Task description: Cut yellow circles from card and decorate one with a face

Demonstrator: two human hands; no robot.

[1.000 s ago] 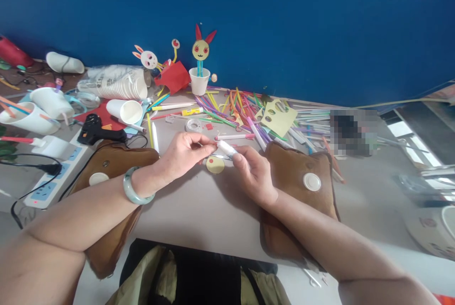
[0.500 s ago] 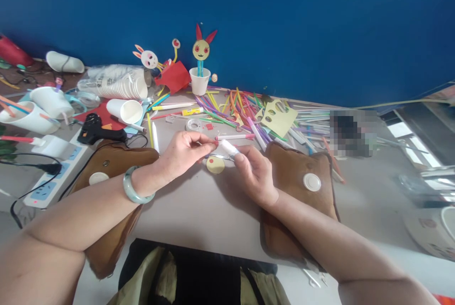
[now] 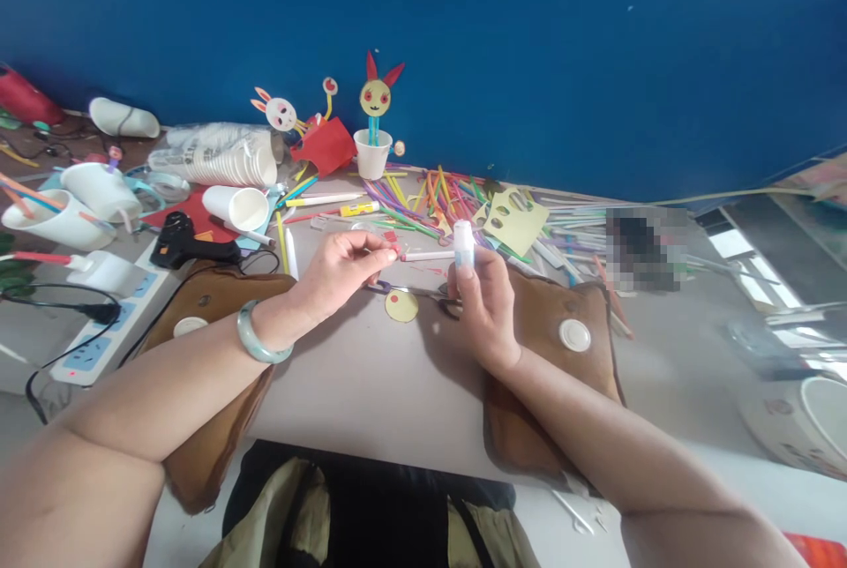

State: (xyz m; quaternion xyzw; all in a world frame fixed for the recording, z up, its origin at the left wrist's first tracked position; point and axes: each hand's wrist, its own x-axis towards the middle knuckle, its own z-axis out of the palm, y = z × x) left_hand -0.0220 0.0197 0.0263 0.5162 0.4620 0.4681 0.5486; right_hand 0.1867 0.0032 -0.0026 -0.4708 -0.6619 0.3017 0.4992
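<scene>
My left hand [image 3: 344, 275], with a jade-coloured bangle [image 3: 255, 334] at its wrist, pinches a small red piece of paper [image 3: 395, 248] between thumb and fingertips. Closed round a white glue stick [image 3: 464, 242], my right hand [image 3: 488, 303] holds it upright over the table. Just below and between the hands lies a pale yellow paper disc [image 3: 403, 309] with one red dot on it. Scissors [image 3: 451, 308] lie behind the disc, partly covered by my right hand. A marker with a pink tip [image 3: 427, 257] rests beyond them.
Brown cushions [image 3: 586, 378] flank the work spot. A glue gun [image 3: 189, 242], power strip [image 3: 99, 343] and paper cups [image 3: 244, 208] are at left. Coloured pipe cleaners [image 3: 437, 202] and a yellow sheet with holes [image 3: 520, 228] lie behind. A rabbit figure stands in a cup [image 3: 372, 155].
My right hand has drawn the glue stick away from the red piece, to the right, and turned it upright. My left hand keeps its pinch nearly in place.
</scene>
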